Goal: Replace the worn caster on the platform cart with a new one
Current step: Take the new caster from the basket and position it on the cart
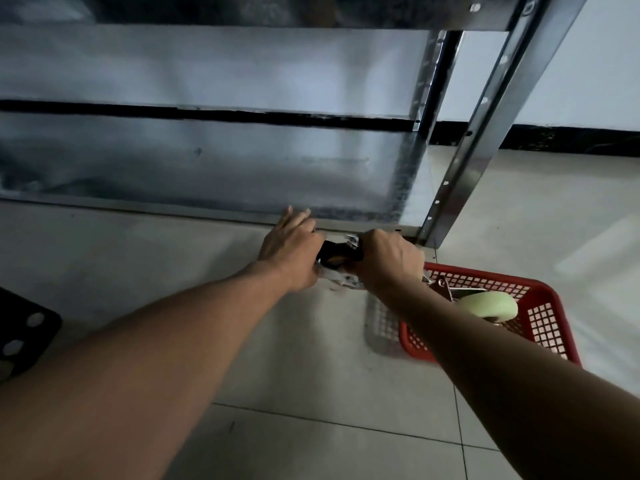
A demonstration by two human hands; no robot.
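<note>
From my remote seat I am watching two bare arms reaching low across the tiled floor (311, 382) to the bottom corner of a steel cart (207, 168). The black caster (337, 255) is sitting at that corner, squeezed between both hands just below the cart's bottom rail. The left hand (292, 245) is covering its left side, with the fingers (298, 216) lying straight and close together and touching the rail; the thumb is hidden. The right hand (388, 258) is gripping the caster's right side, knuckles toward the camera and fingers curling under, so I cannot tell where the tips are pressing. The two hands are blocking most of the caster, leaving only a dark strip and some bright metal showing. Just right of the right wrist, a red basket (543, 344) is standing on the floor, holding a pale caster (490, 304) that is lying on its side. The right forearm is crossing in front of the basket's near corner. A black plate (24, 337) with pale holes is lying at the far left edge. The cart's post (485, 133) is rising against a white wall (588, 81).
</note>
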